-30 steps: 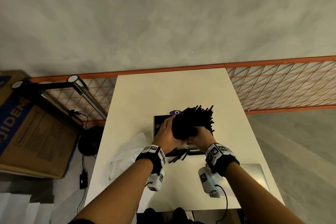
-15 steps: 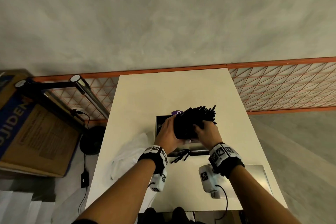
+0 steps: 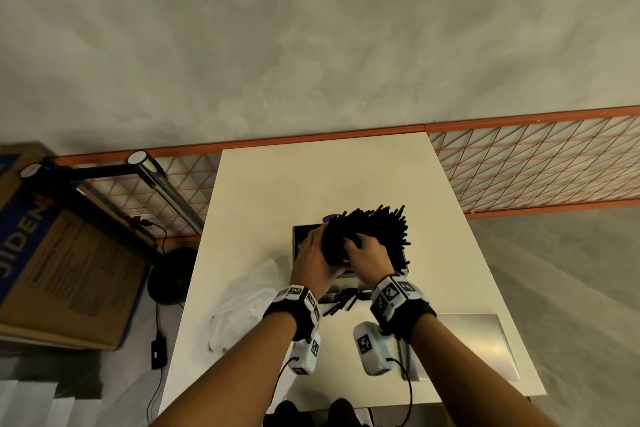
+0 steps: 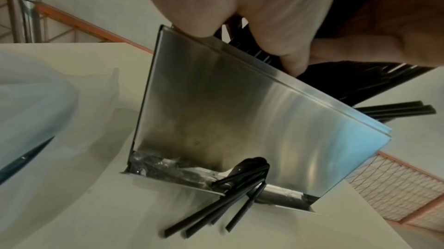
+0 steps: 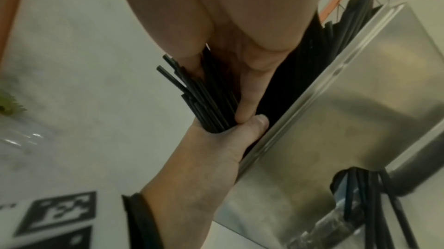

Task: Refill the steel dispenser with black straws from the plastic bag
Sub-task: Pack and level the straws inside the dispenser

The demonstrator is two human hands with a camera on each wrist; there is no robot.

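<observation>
my left hand (image 3: pixel 313 258) and right hand (image 3: pixel 367 252) are both curling tight around a thick bundle of black straws (image 3: pixel 372 230), feeding it into the open top of the steel dispenser (image 4: pixel 230 120). the plastic bag (image 3: pixel 242 302) is lying limp beside it; seating them is what's left.

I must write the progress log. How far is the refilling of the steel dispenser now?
Done: the plastic bag lies on the table, the straws out. In hand: both hands, left hand and right hand, grip the bundle of black straws over the open steel dispenser. Left: settling the bundle inside; some loose straws poke out below.
</observation>
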